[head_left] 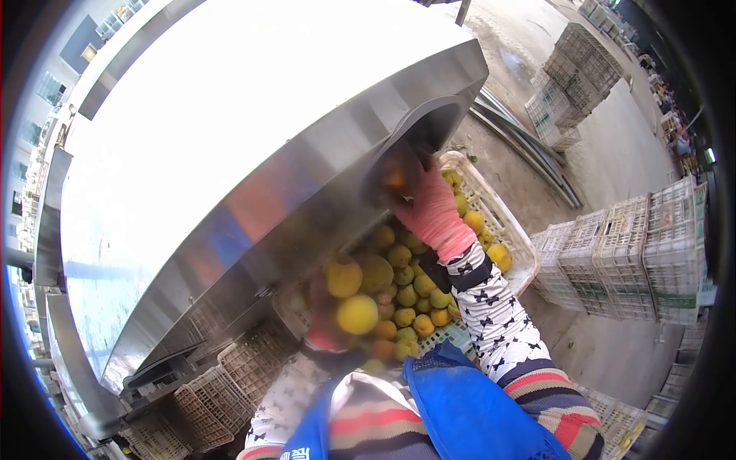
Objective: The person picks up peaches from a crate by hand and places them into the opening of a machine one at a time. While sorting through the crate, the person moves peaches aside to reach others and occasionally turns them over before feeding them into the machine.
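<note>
Stacked crates [621, 261] stand on pale floor [613, 157] near the fruit crate [512, 222].

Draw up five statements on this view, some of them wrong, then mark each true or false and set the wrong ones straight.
1. The right hand wears a pink glove. True.
2. No fruit shows anywhere. False: round, yellow to green fruit lies in the white crate.
3. Stacked plastic crates stand on the right of the view. True.
4. Nothing blue is being worn. False: a blue apron covers part of a striped top.
5. Both hands show sharply. False: the left hand is blurred, and whether its grip holds anything cannot be told.
</note>
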`<action>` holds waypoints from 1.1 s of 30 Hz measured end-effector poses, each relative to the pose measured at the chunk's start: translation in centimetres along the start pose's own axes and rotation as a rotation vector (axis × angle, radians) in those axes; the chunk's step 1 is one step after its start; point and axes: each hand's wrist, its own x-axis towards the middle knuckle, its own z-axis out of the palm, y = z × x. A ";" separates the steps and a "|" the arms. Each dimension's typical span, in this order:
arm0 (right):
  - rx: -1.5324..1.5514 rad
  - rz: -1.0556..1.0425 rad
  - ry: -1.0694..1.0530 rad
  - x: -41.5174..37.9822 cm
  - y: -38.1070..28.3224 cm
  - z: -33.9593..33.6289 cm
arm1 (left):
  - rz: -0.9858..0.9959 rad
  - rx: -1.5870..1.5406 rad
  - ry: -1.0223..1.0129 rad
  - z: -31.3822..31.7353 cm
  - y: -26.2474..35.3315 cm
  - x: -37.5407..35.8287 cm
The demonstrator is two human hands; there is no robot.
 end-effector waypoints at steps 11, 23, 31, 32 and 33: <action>-0.012 0.090 0.164 5.0 0.4 5.6 | 0.058 0.131 -0.023 3.4 1.1 -0.3; 1.221 0.465 -0.505 -9.7 -1.2 -1.6 | 0.218 0.215 -0.143 4.7 0.8 0.9; 1.340 0.440 -0.429 -9.6 -2.4 -4.3 | 0.133 0.081 -0.241 5.9 1.2 0.7; 1.324 0.445 -0.434 -9.5 -2.4 -4.5 | 0.129 0.083 -0.266 5.4 1.1 0.9; 1.308 0.450 -0.438 -9.4 -2.5 -4.8 | 0.125 0.085 -0.290 5.0 0.9 1.0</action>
